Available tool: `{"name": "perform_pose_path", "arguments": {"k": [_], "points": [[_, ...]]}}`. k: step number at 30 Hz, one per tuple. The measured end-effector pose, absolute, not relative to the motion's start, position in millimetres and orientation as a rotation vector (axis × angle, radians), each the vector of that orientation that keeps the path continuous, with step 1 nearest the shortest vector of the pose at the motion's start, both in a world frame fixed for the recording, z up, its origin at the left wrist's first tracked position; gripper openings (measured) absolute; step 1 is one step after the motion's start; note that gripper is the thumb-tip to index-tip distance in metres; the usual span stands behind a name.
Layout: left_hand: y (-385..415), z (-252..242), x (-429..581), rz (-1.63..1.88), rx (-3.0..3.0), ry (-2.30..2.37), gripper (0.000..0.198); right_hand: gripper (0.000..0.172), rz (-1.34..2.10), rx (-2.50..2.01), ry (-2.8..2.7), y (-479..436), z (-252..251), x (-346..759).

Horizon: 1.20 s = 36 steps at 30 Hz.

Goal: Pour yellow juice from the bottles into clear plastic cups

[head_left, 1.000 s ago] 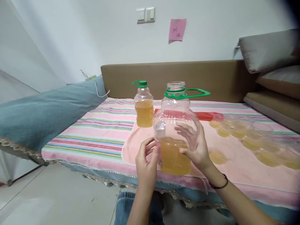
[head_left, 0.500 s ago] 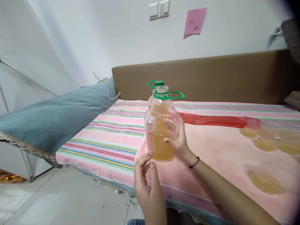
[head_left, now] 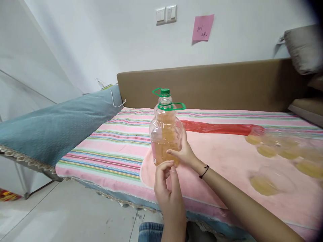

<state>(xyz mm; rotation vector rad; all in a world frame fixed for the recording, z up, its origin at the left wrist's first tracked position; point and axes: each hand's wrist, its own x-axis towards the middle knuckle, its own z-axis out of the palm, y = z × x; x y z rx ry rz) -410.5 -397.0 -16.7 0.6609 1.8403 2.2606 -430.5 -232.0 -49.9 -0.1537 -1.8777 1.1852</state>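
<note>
A clear plastic bottle [head_left: 161,148] of amber liquid stands on the pink cloth, its green handle ring [head_left: 171,107] around a neck that shows no cap of its own. My right hand [head_left: 185,151] wraps the bottle's right side, thumb across the front. Low in front of the bottle is my left hand [head_left: 168,185], fingers curled and thumb tip close to the fingertips; whether something small sits between them is hidden. Directly behind stands a second bottle, mostly covered, with a green cap [head_left: 165,91] and its own green handle.
To the right are several clear containers [head_left: 264,185] of yellowish liquid, partly blurred. A red plastic strip [head_left: 219,128] lies across the back of the pink cloth [head_left: 214,154]. Behind runs a brown backboard [head_left: 207,87]; a blue-covered armrest [head_left: 63,121] rises at the left.
The view has shifted, so the bottle appears slightly further left. My left hand has come in closer before the bottle's base, thumb and fingertips nearer together. My right hand keeps its hold.
</note>
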Motion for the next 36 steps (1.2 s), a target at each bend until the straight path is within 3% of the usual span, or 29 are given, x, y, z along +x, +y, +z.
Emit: {"name": "perform_pose_path", "arguments": {"k": [4, 12, 15, 18, 20, 25, 36], "points": [[-379.2, -17.4, -396.8, 2.118, 0.940, 1.781, 0.025, 0.124, 1.141, -0.225, -1.904, -221.7, -30.6, -391.1], [-336.2, -19.4, -345.9, 1.754, 1.239, 1.604, 0.051, 0.091, 0.895, -0.374, -1.748, -189.0, -0.4, -224.2], [-322.2, -24.3, -324.8, 1.611, 1.370, 1.595, 0.047, 0.085, 0.868, -0.506, -1.651, -183.7, -10.9, -166.8], [-308.7, -34.4, -305.6, 1.406, 1.490, 1.685, 0.025, 0.082, 0.948, -0.670, -1.524, -182.0, -29.3, -126.2], [-298.5, -44.0, -294.2, 1.325, 1.486, 1.745, 0.026, 0.075, 1.060, -0.775, -1.458, -181.8, -43.1, -108.6], [-268.8, -70.2, -271.0, 1.324, 1.442, 1.803, 0.043, 0.043, 1.330, -0.903, -1.410, -185.8, -74.2, -93.4], [-235.5, -93.7, -251.9, 1.486, 1.444, 1.912, 0.055, 0.035, 1.576, -0.911, -1.300, -208.6, -81.6, -107.5]]}}
